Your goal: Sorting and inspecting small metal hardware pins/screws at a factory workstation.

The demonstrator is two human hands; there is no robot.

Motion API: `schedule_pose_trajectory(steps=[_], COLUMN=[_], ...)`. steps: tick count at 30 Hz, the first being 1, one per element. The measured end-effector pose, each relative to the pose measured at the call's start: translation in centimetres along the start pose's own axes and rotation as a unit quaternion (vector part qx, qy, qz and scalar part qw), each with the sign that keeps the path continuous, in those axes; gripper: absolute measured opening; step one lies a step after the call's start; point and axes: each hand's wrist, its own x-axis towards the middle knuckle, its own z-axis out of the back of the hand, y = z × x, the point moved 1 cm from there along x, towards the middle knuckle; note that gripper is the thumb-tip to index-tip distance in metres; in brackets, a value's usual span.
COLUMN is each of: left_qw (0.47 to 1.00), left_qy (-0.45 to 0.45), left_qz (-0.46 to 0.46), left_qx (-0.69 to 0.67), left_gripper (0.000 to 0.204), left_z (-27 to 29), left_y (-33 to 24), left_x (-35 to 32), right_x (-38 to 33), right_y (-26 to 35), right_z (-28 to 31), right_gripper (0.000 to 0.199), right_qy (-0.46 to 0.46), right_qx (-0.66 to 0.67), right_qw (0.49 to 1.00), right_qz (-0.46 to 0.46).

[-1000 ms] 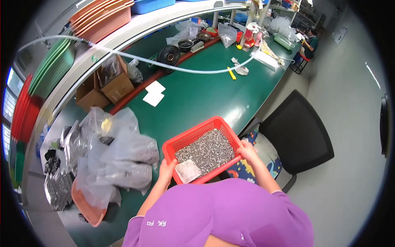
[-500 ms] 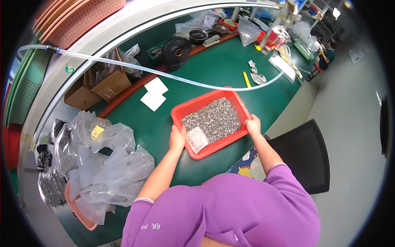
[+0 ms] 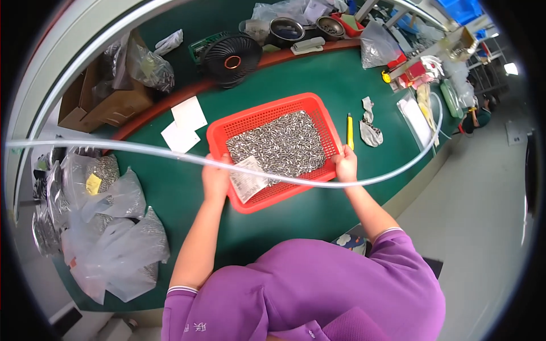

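Observation:
Between my two hands is a red perforated plastic basket, set at a slight tilt over the green tabletop. Many small silvery metal pins cover its floor. A printed paper slip lies in the basket's near left corner, on top of the pins. My left hand grips the left rim, fingers partly hidden by the basket wall. At the right rim my right hand is closed on the edge, thumb on top. A clear flexible hose passes across the view in front of the basket and both hands.
Clear bags of small metal parts are heaped at the left. A black fan and cardboard box stand behind. White papers lie left of the basket; a yellow cutter knife and crumpled wrapper lie right.
My view has moved closer to the far side of the table. Both hands still hold the basket, which has shifted slightly away from me. The hose now crosses lower, over the basket.

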Motion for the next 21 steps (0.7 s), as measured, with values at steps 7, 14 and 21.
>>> schedule_pose_trajectory(steps=[7,14,21], left_qw=[0.99,0.991,0.989], left_qy=[-0.058,-0.09,-0.09], left_qz=[0.077,0.097,0.12], left_qx=[-0.101,-0.026,-0.007], left_gripper=[0.023,0.029,0.039], left_z=[-0.2,-0.3,-0.7], left_y=[1.5,2.0,-0.2], left_x=[-0.6,-3.5,-3.8], right_x=[0.5,0.7,1.6], right_y=[-0.4,0.5,-0.8], right_z=[0.2,0.4,0.9], right_gripper=[0.009,0.017,0.021], right_qy=[0.091,0.112,0.155], right_qx=[0.008,0.05,0.082], right_qw=[0.996,0.992,0.984], right_qz=[0.0,0.023,0.002])
